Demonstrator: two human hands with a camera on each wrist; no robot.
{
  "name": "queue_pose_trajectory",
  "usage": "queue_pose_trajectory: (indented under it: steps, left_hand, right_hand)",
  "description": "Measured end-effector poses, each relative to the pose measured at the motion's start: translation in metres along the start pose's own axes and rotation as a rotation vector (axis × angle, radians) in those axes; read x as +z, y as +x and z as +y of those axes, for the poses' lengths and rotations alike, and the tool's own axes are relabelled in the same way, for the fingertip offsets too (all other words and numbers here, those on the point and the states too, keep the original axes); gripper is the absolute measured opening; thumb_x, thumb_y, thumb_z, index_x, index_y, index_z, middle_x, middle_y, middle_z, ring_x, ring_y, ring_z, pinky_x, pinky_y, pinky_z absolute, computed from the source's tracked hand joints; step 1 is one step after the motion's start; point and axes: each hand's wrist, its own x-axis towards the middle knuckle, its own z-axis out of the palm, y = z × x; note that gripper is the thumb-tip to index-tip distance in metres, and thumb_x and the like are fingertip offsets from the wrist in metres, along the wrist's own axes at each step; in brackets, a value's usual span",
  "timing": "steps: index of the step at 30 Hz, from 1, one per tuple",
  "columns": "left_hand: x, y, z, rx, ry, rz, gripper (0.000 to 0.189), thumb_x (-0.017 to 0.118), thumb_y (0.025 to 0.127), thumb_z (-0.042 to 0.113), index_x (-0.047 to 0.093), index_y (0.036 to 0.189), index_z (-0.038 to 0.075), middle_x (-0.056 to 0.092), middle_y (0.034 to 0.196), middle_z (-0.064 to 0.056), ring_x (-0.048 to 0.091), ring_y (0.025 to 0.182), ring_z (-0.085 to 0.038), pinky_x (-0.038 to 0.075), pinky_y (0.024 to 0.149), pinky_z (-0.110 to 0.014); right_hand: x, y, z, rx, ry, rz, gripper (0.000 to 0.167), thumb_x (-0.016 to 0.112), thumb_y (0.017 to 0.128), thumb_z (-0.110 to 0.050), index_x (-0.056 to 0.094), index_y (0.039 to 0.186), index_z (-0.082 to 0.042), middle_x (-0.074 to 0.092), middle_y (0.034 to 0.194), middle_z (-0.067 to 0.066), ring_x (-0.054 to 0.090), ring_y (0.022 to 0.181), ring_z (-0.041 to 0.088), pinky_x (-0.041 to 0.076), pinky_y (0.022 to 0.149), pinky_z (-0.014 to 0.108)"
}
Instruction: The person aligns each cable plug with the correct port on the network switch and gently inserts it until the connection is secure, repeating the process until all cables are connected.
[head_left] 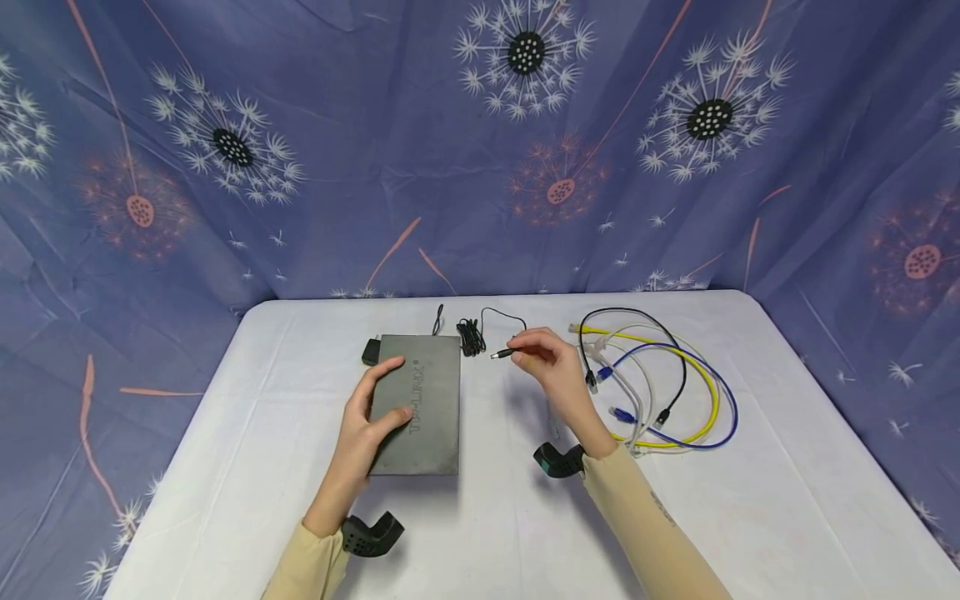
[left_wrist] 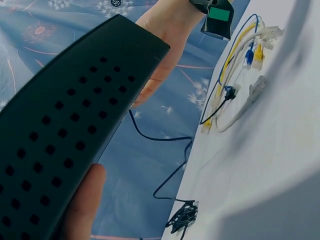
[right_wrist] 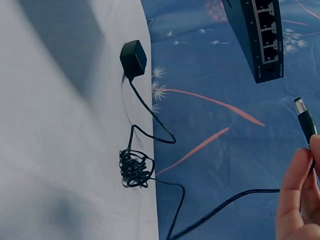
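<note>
A dark grey network switch [head_left: 435, 408] with a raised brand name on top is held up over the table by my left hand [head_left: 363, 421]. The thumb lies across its top face. Its vented side [left_wrist: 60, 130] fills much of the left wrist view, and the right wrist view shows its row of ports [right_wrist: 269, 37]. My right hand [head_left: 551, 358] pinches the power cable's barrel plug [right_wrist: 305, 117] between thumb and fingers, metal tip towards the switch and a small gap apart from it. The cable runs back to a bundled coil [head_left: 471, 337] and a black power adapter [right_wrist: 133, 58].
Several network cables, yellow [head_left: 712, 400], blue [head_left: 733, 408], black [head_left: 637, 311] and white, lie looped on the right of the white table [head_left: 247, 467]. A patterned blue curtain [head_left: 420, 167] hangs behind the table.
</note>
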Motion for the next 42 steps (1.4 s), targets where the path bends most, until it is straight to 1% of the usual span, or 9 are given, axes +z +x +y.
queue_pose_trajectory:
  steps: [6, 10, 12, 19, 21, 27, 32, 37, 42]
  left_hand:
    - [0.003, -0.001, 0.002, -0.001, -0.004, -0.016, 0.063, 0.062, 0.08, -0.005, 0.049, 0.137, 0.017, 0.041, 0.141, -0.003, 0.038, 0.121, -0.02, 0.025, 0.098, -0.043]
    - [0.005, -0.002, 0.004, -0.018, -0.011, -0.028, 0.064, 0.062, 0.079, -0.004, 0.048, 0.138, 0.018, 0.044, 0.138, -0.006, 0.043, 0.115, -0.022, 0.031, 0.095, -0.042]
    - [0.007, -0.003, 0.005, -0.02, -0.011, -0.032, 0.064, 0.062, 0.079, -0.004, 0.048, 0.138, 0.018, 0.044, 0.138, -0.005, 0.043, 0.115, -0.023, 0.032, 0.094, -0.042]
    - [0.011, -0.003, 0.007, -0.009, -0.03, -0.039, 0.064, 0.063, 0.079, -0.004, 0.048, 0.138, 0.018, 0.044, 0.138, -0.007, 0.042, 0.117, -0.024, 0.03, 0.096, -0.044]
    - [0.012, -0.003, 0.007, -0.015, -0.034, -0.041, 0.064, 0.063, 0.079, -0.003, 0.048, 0.138, 0.018, 0.045, 0.136, -0.008, 0.043, 0.115, -0.025, 0.031, 0.094, -0.044]
    - [0.014, -0.004, 0.008, -0.019, -0.032, -0.048, 0.064, 0.063, 0.079, -0.002, 0.048, 0.138, 0.019, 0.044, 0.137, -0.008, 0.042, 0.115, -0.025, 0.03, 0.094, -0.045]
    - [0.015, -0.005, 0.007, -0.019, -0.034, -0.051, 0.064, 0.064, 0.079, -0.001, 0.049, 0.138, 0.02, 0.044, 0.136, -0.007, 0.042, 0.115, -0.026, 0.031, 0.094, -0.045]
    - [0.017, -0.006, 0.008, -0.023, -0.037, -0.06, 0.064, 0.063, 0.078, -0.002, 0.049, 0.137, 0.02, 0.046, 0.134, -0.007, 0.043, 0.113, -0.026, 0.032, 0.093, -0.045]
    - [0.017, -0.006, 0.008, -0.024, -0.039, -0.066, 0.065, 0.063, 0.079, -0.001, 0.049, 0.137, 0.021, 0.046, 0.133, -0.008, 0.043, 0.112, -0.027, 0.033, 0.092, -0.045]
  right_hand:
    - [0.001, -0.004, -0.005, 0.072, 0.001, -0.002, 0.015, 0.064, 0.087, 0.004, 0.065, 0.102, 0.01, 0.062, 0.097, 0.016, 0.059, 0.076, 0.019, 0.049, 0.069, 0.028]
    - [0.003, -0.005, -0.007, 0.076, 0.007, 0.008, 0.016, 0.065, 0.087, 0.003, 0.065, 0.101, 0.011, 0.061, 0.092, 0.021, 0.06, 0.074, 0.022, 0.051, 0.067, 0.031]
    - [0.005, -0.006, -0.007, 0.069, 0.011, 0.01, 0.016, 0.065, 0.087, 0.003, 0.064, 0.101, 0.011, 0.062, 0.09, 0.021, 0.061, 0.072, 0.021, 0.051, 0.066, 0.031]
    - [0.01, -0.006, -0.008, 0.048, 0.02, 0.01, 0.014, 0.063, 0.087, 0.006, 0.064, 0.1, 0.012, 0.065, 0.086, 0.006, 0.061, 0.066, 0.017, 0.05, 0.062, 0.027]
    - [0.011, -0.006, -0.008, 0.044, 0.021, 0.011, 0.015, 0.064, 0.087, 0.006, 0.064, 0.1, 0.012, 0.064, 0.085, 0.007, 0.061, 0.065, 0.017, 0.049, 0.061, 0.027]
    - [0.014, -0.006, -0.008, 0.03, 0.002, 0.015, 0.015, 0.065, 0.087, 0.003, 0.065, 0.1, 0.01, 0.06, 0.09, 0.028, 0.061, 0.065, 0.016, 0.049, 0.06, 0.027]
    - [0.016, -0.005, -0.007, 0.029, -0.011, 0.014, 0.014, 0.064, 0.087, 0.005, 0.065, 0.1, 0.009, 0.058, 0.092, 0.033, 0.061, 0.066, 0.018, 0.049, 0.059, 0.027]
    - [0.018, -0.005, -0.006, 0.032, -0.024, 0.019, 0.013, 0.064, 0.087, 0.006, 0.065, 0.099, 0.009, 0.059, 0.089, 0.032, 0.061, 0.065, 0.021, 0.049, 0.058, 0.027]
    - [0.018, -0.006, -0.006, 0.038, -0.034, 0.024, 0.013, 0.065, 0.087, 0.003, 0.066, 0.099, 0.007, 0.061, 0.087, 0.027, 0.06, 0.064, 0.016, 0.05, 0.058, 0.03]
